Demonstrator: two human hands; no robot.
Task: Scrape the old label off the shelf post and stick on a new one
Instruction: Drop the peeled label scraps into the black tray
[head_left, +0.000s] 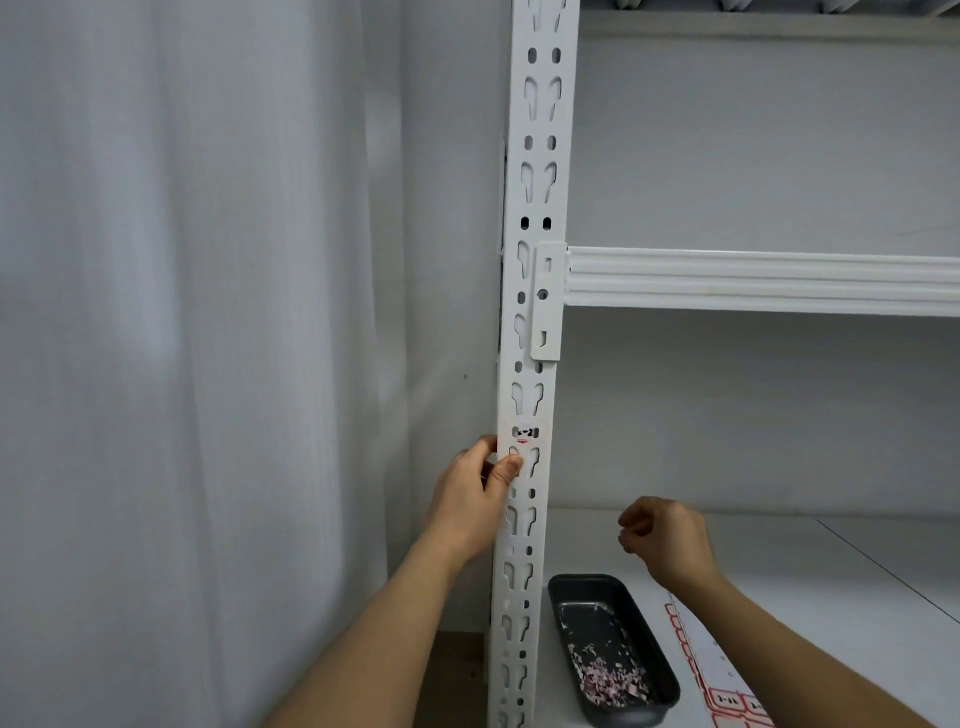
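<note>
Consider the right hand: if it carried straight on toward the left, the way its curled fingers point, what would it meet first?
Probably the post, just left of the right hand; nothing shows between them, though depth is unclear.

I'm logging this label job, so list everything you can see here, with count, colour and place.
Shelf post: one, white, slotted, upright at centre.
Old label: one, mostly scraped, black and red traces, on the post just above the left thumb.
Shelf beam: one, white, running right from the post.
Tray: one, dark grey, on the lower shelf beside the post, holding label scrapings.
Label sheet: one, white with red borders, right of the tray.
Curtain: one, white, at left.
Left hand: gripping the post.
Right hand: fingers curled, above the shelf.
</note>
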